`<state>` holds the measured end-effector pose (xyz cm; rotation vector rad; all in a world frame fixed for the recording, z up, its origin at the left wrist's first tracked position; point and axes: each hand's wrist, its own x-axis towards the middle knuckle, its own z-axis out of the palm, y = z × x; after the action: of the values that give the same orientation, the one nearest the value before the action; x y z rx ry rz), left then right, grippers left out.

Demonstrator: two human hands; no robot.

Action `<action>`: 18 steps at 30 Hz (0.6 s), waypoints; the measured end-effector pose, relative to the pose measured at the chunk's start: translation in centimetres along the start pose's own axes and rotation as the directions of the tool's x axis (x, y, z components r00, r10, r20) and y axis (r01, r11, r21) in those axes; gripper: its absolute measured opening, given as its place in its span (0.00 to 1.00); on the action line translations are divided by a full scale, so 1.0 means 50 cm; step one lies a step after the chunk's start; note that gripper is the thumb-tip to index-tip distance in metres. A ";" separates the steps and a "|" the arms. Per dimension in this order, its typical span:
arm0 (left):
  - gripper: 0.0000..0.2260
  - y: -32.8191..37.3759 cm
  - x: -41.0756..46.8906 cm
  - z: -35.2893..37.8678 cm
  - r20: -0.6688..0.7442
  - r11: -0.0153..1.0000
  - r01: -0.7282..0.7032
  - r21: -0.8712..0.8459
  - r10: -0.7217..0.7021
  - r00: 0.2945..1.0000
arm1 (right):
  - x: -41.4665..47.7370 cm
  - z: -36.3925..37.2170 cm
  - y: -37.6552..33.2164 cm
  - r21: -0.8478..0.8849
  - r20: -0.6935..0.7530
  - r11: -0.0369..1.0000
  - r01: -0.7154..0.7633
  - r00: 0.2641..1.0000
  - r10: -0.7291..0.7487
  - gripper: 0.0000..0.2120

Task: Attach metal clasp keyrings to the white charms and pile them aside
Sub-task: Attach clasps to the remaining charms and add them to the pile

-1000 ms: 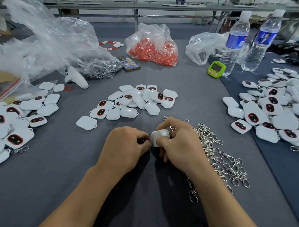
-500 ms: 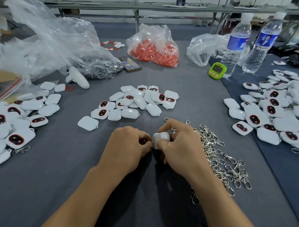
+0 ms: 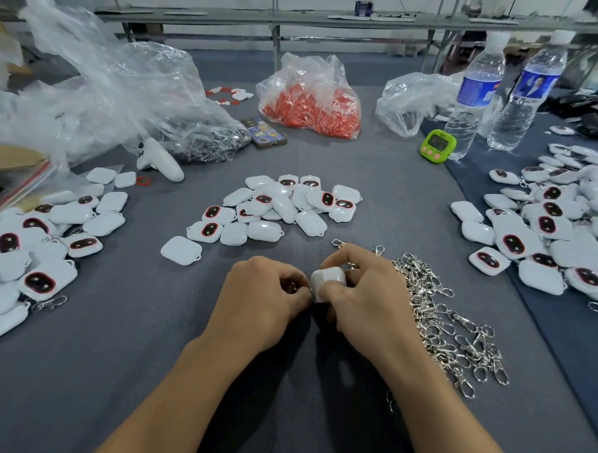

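Near on the desk (image 3: 113,355), the right hand (image 3: 366,294) grips one white charm (image 3: 328,277). The left hand (image 3: 267,293) curls at its edge; whether it pinches a keyring I cannot tell. Just right lies a keyring heap (image 3: 440,321). Clasped charms (image 3: 32,249) pile at left. The farther centre pile (image 3: 274,208) seems unfitted, so much remains.
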<state>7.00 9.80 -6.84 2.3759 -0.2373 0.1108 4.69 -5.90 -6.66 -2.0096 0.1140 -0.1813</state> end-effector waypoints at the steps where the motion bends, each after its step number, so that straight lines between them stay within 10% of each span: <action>1: 0.02 0.000 0.000 0.000 0.000 1.000 0.003 -0.007 -0.003 1.000 | 0.001 0.001 0.001 0.027 0.006 0.999 -0.025 1.000 0.025 0.08; 18: 0.09 0.013 0.012 -0.005 -0.006 0.850 0.015 -0.527 -0.022 1.000 | 0.022 -0.027 -0.019 0.724 0.308 0.540 -0.429 0.902 0.303 0.09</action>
<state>7.45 9.41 -6.15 1.8246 -0.2071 0.0415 5.55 -6.87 -5.16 -1.0601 0.3088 0.1808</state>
